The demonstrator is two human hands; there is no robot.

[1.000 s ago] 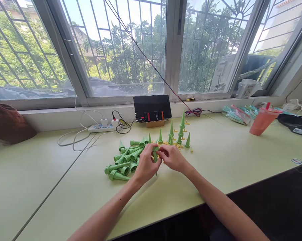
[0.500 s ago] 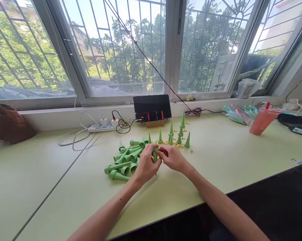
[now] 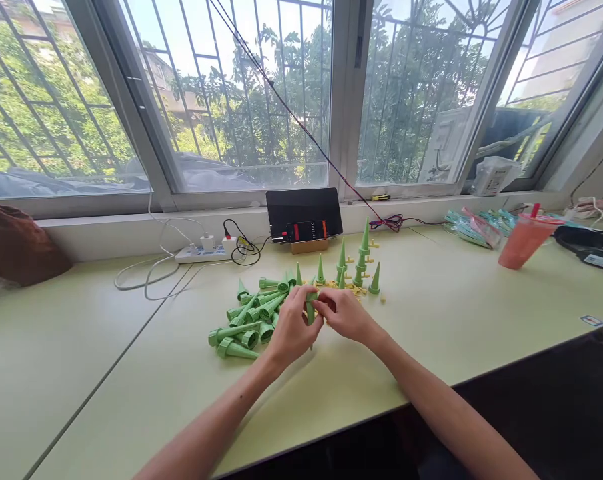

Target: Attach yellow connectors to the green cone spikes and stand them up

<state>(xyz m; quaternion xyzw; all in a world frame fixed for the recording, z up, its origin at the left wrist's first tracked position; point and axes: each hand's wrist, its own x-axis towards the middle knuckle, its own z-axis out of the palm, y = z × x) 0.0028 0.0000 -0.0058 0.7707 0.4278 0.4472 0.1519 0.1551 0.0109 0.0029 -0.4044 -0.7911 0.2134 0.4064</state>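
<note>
My left hand (image 3: 295, 328) is closed around a green plastic watering spike (image 3: 310, 312), held upright with its narrow tip pointing down. Against the upper part of that spike, the fingers of my right hand (image 3: 342, 315) are pinched together. Whatever sits between them is hidden. To the left lies a heap of loose green spikes (image 3: 254, 313), caps and tips facing various ways. Behind my hands, several spikes (image 3: 363, 250) stand point up, some stacked, with small yellow valves sticking out sideways. Small yellow pieces (image 3: 357, 291) are scattered around their bases.
A tablet (image 3: 304, 203) with a phone (image 3: 307, 231) before it leans at the windowsill. Left of it lie a power strip (image 3: 201, 255) and cables. To the right are a red drink cup (image 3: 526, 243), plastic packets (image 3: 469, 227) and a black item (image 3: 589, 245). Another person's hand (image 3: 601, 207) shows far right.
Another person's hand has come into view at the far right edge. My own hands and the spike between them look almost unmoved.
</note>
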